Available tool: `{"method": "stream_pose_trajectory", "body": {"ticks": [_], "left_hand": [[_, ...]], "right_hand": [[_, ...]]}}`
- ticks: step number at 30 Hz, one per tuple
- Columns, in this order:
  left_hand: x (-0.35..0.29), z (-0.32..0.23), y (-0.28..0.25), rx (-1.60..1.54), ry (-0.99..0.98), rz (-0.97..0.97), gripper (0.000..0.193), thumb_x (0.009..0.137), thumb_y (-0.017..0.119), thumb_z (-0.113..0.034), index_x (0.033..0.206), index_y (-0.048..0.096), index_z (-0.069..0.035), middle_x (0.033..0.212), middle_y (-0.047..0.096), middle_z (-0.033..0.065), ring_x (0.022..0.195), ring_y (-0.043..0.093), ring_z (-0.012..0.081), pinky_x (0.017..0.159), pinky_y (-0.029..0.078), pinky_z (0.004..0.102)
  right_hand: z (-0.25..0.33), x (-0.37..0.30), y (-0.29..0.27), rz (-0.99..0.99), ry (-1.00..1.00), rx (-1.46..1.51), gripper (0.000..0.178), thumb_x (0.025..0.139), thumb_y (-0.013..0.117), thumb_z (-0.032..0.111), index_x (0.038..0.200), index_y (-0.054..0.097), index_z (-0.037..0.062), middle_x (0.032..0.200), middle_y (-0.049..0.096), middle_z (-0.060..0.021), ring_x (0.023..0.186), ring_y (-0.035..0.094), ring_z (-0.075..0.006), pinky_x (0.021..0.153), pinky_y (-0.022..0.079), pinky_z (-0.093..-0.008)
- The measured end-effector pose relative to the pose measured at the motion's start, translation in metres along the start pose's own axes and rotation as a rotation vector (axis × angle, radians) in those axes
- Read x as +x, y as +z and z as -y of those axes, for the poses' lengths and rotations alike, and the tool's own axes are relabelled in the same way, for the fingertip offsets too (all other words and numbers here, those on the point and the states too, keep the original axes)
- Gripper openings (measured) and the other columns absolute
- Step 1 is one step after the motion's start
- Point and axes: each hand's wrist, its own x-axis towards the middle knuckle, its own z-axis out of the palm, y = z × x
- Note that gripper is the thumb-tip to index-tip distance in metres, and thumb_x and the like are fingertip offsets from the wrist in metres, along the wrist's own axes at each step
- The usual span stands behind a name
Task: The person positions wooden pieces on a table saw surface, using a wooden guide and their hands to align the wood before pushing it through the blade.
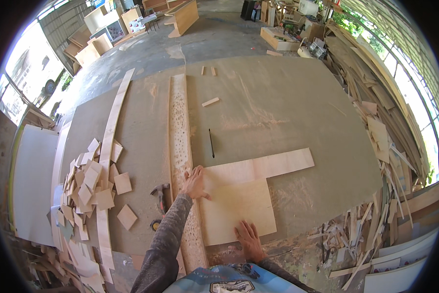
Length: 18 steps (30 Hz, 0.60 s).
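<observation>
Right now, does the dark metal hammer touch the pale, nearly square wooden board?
Apart: the head view shows the long speckled wooden strip lying between hammer and board.

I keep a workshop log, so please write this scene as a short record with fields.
Left hand: flat at the speckled board's right edge, thumb over the pale panel
Right hand: on the pale panel's near edge
Short strip: along the pale panel's far edge
Dark pencil-like stick: beyond the short strip
Hammer: left of the speckled board
Wooden squares: heaped at left
</observation>
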Motion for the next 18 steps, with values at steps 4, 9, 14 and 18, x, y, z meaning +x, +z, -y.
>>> {"method": "stream_pose_trajectory", "body": {"ticks": [4, 9, 14, 18], "left_hand": [[0.003, 0.001, -0.001, 0.01, 0.004, 0.016, 0.139, 0.035, 0.099, -0.051, 0.145, 0.034, 0.005, 0.152, 0.039, 0.0164, 0.15, 0.029, 0.0333, 0.116, 0.018, 0.0706], [0.002, -0.005, -0.012, 0.024, 0.002, 0.066, 0.136, 0.036, 0.099, -0.051, 0.143, 0.036, 0.004, 0.149, 0.041, 0.0158, 0.149, 0.03, 0.0333, 0.115, 0.017, 0.0714], [0.008, -0.001, -0.02, -0.007, 0.022, 0.076, 0.134, 0.034, 0.099, -0.048, 0.142, 0.037, 0.004, 0.147, 0.043, 0.0156, 0.149, 0.031, 0.0332, 0.116, 0.018, 0.068], [0.023, 0.01, -0.025, 0.007, 0.058, 0.096, 0.135, 0.032, 0.1, -0.043, 0.142, 0.038, 0.005, 0.147, 0.043, 0.0168, 0.148, 0.032, 0.034, 0.115, 0.023, 0.0611]], "right_hand": [[-0.008, -0.014, 0.02, -0.058, -0.001, -0.05, 0.058, 0.086, 0.077, 0.032, 0.138, 0.063, 0.0117, 0.159, 0.041, -0.0147, 0.15, 0.033, -0.0347, 0.123, 0.021, -0.0566], [-0.009, -0.013, 0.029, -0.081, 0.017, -0.092, 0.053, 0.083, 0.078, 0.03, 0.133, 0.068, 0.0132, 0.158, 0.044, -0.0116, 0.15, 0.035, -0.0326, 0.122, 0.021, -0.0566], [-0.005, -0.005, 0.023, -0.088, 0.043, -0.046, 0.05, 0.082, 0.079, 0.025, 0.13, 0.069, 0.0114, 0.156, 0.046, -0.0119, 0.15, 0.034, -0.0321, 0.123, 0.02, -0.0562], [-0.01, 0.008, 0.021, -0.087, 0.035, -0.06, 0.051, 0.084, 0.077, 0.025, 0.132, 0.068, 0.0106, 0.155, 0.047, -0.0118, 0.15, 0.034, -0.0318, 0.123, 0.019, -0.0564]]}}
